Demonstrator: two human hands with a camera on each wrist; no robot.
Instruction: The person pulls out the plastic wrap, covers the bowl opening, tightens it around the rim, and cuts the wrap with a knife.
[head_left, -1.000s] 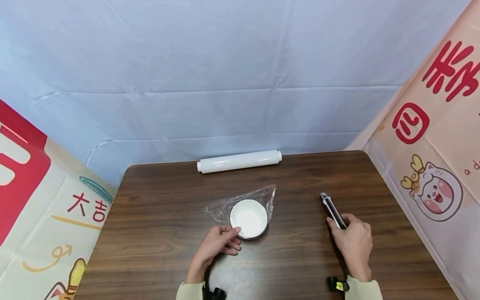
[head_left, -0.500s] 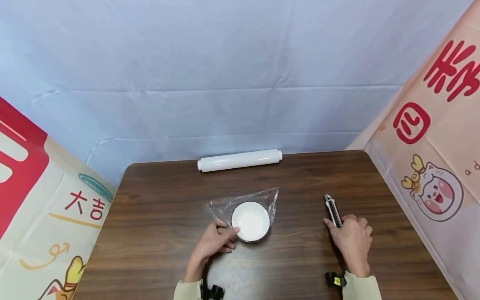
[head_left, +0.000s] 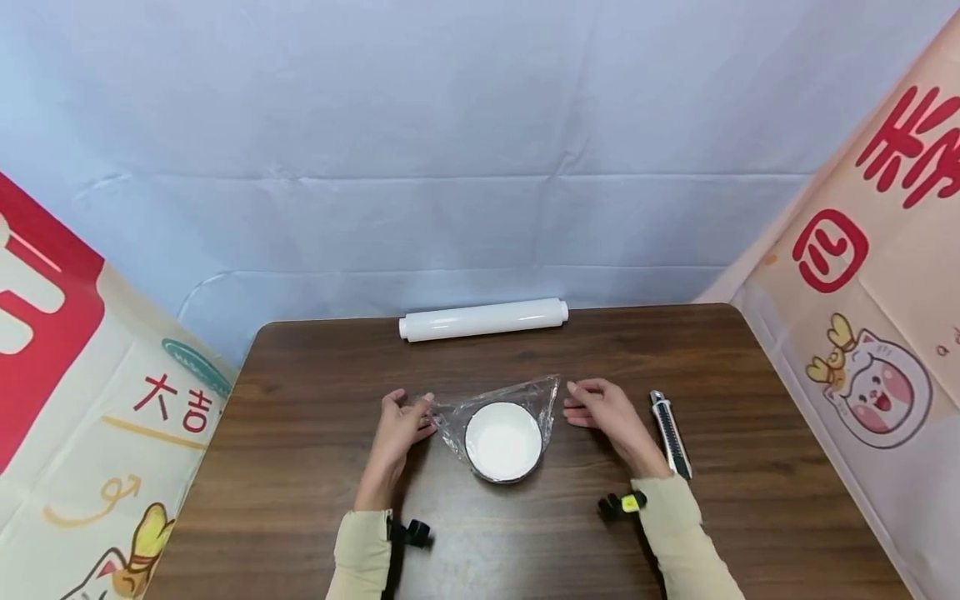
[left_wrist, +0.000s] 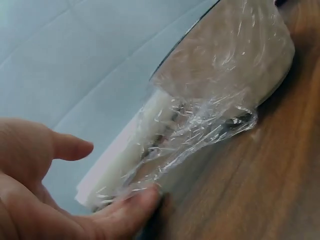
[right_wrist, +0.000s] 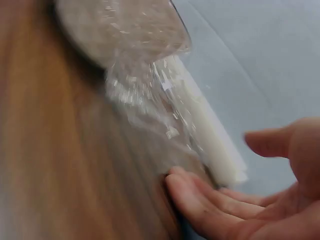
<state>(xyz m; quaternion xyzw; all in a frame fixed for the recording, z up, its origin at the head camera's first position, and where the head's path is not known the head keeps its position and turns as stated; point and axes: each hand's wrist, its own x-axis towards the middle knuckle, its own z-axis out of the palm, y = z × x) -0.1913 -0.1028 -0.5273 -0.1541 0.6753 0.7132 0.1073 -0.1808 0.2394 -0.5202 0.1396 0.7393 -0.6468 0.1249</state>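
Note:
A white bowl (head_left: 503, 442) with a dark rim stands on the table, clear plastic wrap (head_left: 457, 425) stretched over it and trailing loose at both sides. My left hand (head_left: 401, 429) is at the wrap's left corner; in the left wrist view its thumb is apart from the fingers, and the fingertips (left_wrist: 145, 197) touch the film's edge. My right hand (head_left: 603, 412) is beside the wrap's right corner, thumb and fingers spread with nothing between them. In the right wrist view the fingertips (right_wrist: 177, 180) lie just short of the film. A utility knife (head_left: 671, 433) rests on the table beside my right forearm.
A white roll of plastic wrap (head_left: 483, 320) lies along the back edge of the wooden table (head_left: 315, 500). Behind it hangs a pale blue cloth (head_left: 450, 167). Printed banners (head_left: 862, 333) stand along both sides.
My right hand has let go of the utility knife, left it on the table and moved left to the wrap. The left hand has moved from the bowl's rim up to the wrap's left corner.

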